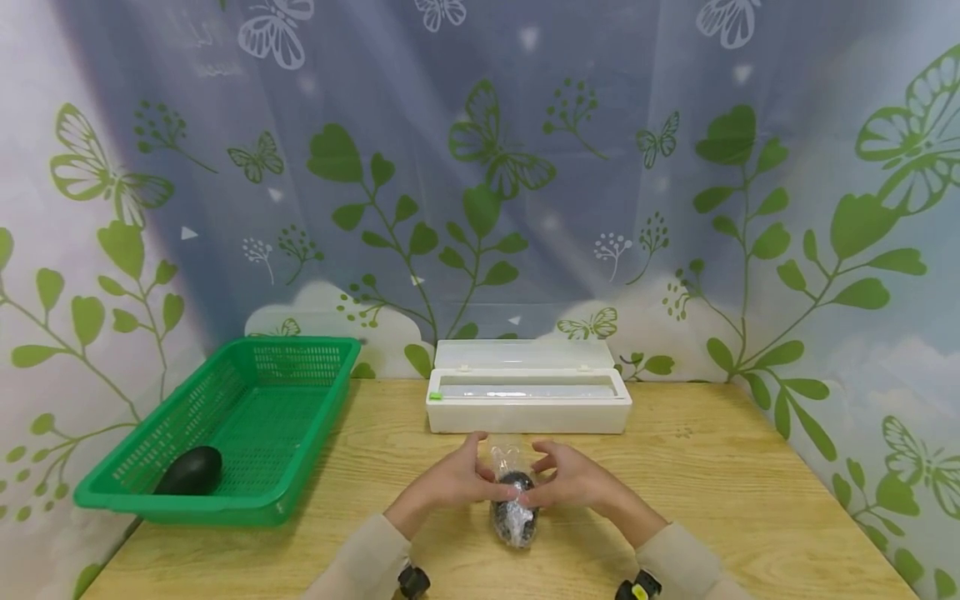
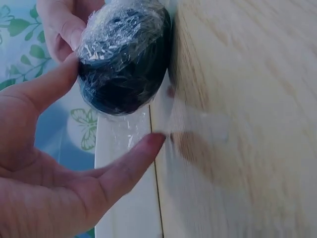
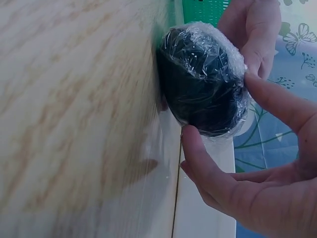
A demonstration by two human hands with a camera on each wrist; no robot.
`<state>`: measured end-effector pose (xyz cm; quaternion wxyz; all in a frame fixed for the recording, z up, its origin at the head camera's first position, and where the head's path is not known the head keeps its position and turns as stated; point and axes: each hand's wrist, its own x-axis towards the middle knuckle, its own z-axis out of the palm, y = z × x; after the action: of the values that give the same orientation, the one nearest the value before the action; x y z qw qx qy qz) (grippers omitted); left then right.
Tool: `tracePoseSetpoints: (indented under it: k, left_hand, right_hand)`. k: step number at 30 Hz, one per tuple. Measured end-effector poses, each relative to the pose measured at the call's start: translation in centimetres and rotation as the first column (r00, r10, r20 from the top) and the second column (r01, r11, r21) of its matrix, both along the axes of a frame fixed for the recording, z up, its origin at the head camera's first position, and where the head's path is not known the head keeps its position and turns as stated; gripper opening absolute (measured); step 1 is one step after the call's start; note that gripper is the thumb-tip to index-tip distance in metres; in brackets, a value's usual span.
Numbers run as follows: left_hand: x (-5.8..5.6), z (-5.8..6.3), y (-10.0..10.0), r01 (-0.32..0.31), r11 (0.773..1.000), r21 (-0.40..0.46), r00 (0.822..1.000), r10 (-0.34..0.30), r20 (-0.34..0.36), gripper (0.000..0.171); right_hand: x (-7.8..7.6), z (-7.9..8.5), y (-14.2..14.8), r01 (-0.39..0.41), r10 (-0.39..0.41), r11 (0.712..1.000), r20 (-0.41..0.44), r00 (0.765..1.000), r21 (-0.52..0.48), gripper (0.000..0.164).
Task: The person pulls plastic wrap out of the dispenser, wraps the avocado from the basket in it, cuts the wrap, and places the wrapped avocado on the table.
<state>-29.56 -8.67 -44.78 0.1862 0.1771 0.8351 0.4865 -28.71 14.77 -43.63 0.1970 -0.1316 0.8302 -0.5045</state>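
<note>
A dark, rounded eggplant [image 1: 516,521] wrapped in crinkled cling film lies on the wooden table between both hands. Loose film [image 1: 507,454] extends from its far end. The left hand [image 1: 459,479] presses its thumb on the top; in the left wrist view its forefinger [image 2: 148,148] stands apart from the eggplant, close to the table. From the other side, the right hand [image 1: 573,479] has its thumb on top and a fingertip [image 3: 190,136] at the lower side. The two thumbs nearly meet. The eggplant's underside is hidden.
Behind the hands stands a white cling film dispenser [image 1: 525,417], its lid [image 1: 525,355] raised and a film roll inside. At left is a green basket [image 1: 279,502] holding another dark eggplant [image 1: 191,472]. A patterned curtain [image 1: 570,250] hangs beyond the table.
</note>
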Motion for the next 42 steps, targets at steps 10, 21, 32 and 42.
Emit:
tracePoseSetpoints:
  k: [10,21,32,42]
  left_hand:
    - [-0.14,0.03,0.46,-0.025,0.993,0.114,0.997,0.033,-0.071,0.112]
    - [-0.85,-0.21,0.37,0.069,0.991,0.113,0.977,-0.045,-0.209,0.041]
    - [-0.52,0.15,0.22,0.111,0.99,0.09,0.97,-0.088,-0.227,0.01]
    - [-0.58,0.38,-0.14,0.056,0.977,0.206,0.996,-0.07,0.061,0.038]
  right_hand:
    - [-0.27,-0.36,-0.27,0.06,-0.062,0.997,-0.04,0.997,-0.057,0.111]
    - [-0.71,-0.56,-0.02,-0.015,-0.007,0.985,-0.125,0.992,-0.171,0.071]
    - [-0.47,-0.61,-0.03,0.002,-0.028,0.99,-0.188,0.982,-0.14,0.018]
    - [-0.62,-0.12,0.55,-0.116,0.105,0.993,-0.331,0.938,-0.015,0.013]
